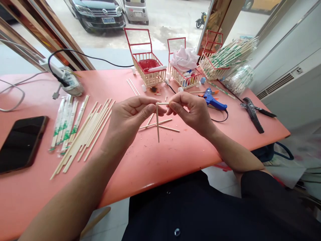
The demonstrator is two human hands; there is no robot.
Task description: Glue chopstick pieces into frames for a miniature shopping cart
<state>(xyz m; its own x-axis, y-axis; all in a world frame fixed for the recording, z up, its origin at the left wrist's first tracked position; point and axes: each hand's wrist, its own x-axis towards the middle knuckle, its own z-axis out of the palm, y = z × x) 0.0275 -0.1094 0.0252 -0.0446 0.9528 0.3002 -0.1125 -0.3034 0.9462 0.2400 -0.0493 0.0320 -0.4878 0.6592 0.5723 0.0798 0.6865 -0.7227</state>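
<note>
there is one pink table (173,167), the largest thing here. i take one blue glue gun (215,103) on it as my landmark. the near edge of the table runs in front of the gun, on my side, and its right corner is to the right of the gun. open room for my forearms is the wide pink surface before the gun, to its left, with only crumbs on it.

behind the gun stand three stick baskets (153,79) with red handles: two to its left, one almost straight behind. two bundles of wrapped sticks (233,55) are behind it to the right, one in the third basket, one beside.

my two hands are left of the gun, above the table. my right hand (192,108) is nearer to it, my left hand (132,110) farther. far to its left lies one phone (22,142). to its right is one black-handled tool (252,115).

between phone and gun lie about a dozen bare sticks (87,134) and some five wrapped packets (66,127); they overlap, so i cannot count exactly.

smallest, two thin sticks make one corner, left of the gun. my left fingertips are closed at the corner, on the hanging stick (157,127); my right ones pinch the end of the short stick (163,103).
</note>
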